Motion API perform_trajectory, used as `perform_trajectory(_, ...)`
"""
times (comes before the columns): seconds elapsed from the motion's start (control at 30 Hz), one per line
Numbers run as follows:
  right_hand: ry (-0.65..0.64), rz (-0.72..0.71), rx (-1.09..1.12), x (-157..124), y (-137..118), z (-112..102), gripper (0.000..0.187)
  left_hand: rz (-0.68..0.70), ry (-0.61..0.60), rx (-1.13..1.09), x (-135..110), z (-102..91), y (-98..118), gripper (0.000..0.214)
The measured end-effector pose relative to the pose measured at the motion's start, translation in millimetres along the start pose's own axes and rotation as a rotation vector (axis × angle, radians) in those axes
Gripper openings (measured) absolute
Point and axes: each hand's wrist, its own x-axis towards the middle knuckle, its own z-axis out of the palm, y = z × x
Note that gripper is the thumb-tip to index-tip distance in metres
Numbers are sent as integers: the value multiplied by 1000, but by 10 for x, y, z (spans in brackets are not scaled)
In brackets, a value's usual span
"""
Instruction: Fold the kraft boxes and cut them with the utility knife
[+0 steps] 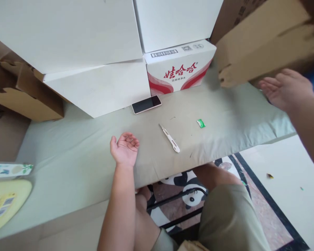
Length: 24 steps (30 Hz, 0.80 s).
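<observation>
My left hand [126,148] is palm up just above the cloth-covered table, its fingers loosely curled and nothing in it. To its right lies a white utility knife [169,138] with its tip pointing away from me. A small green-and-white wrapper piece [200,123] is farther right. My right hand [288,89] is out at the right with its fingers stretched, beside the lower edge of a tilted brown cardboard box [264,38]. The box is blurred; whether the fingertips touch it I cannot tell.
A phone [146,104] lies before white boxes [99,87] and a red-and-white carton [180,71] at the back. More open cardboard [28,94] stands at left, near a pale yellow bottle [9,202]. The table's grey-green cloth [81,146] ends just before my knees.
</observation>
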Motion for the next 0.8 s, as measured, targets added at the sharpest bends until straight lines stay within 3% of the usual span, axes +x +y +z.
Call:
perform_trajectory(0.07, -6, 272, 91, 56, -98, 216, 24, 11, 5, 1, 10, 0, 10, 53)
perform_trajectory(0.13, -41, 417, 81, -101, -168, 374, 18, 22, 14, -17, 1, -17, 37, 51)
perform_trajectory(0.37, -402, 452, -110, -1030, -301, 629, 9, 60, -44, -98, -199, -192, 190, 40)
perform_trajectory(0.47, -546, 400, -223, -1298, -464, 938, 10, 80, -40, -152, -312, -325, 301, 33)
perform_trajectory(0.6, -754, 184, -348, -1695, -737, 1720, 9, 155, -72, -286, -412, -578, 512, 30)
perform_trajectory(0.73, -983, -104, -378, -2288, -964, 2741, 10, 78, -346, -319, -485, -844, 710, 52)
perform_trajectory(0.8, -1101, -362, -394, -2682, -1083, 3259, 13, 50, -468, -315, -501, -939, 776, 54)
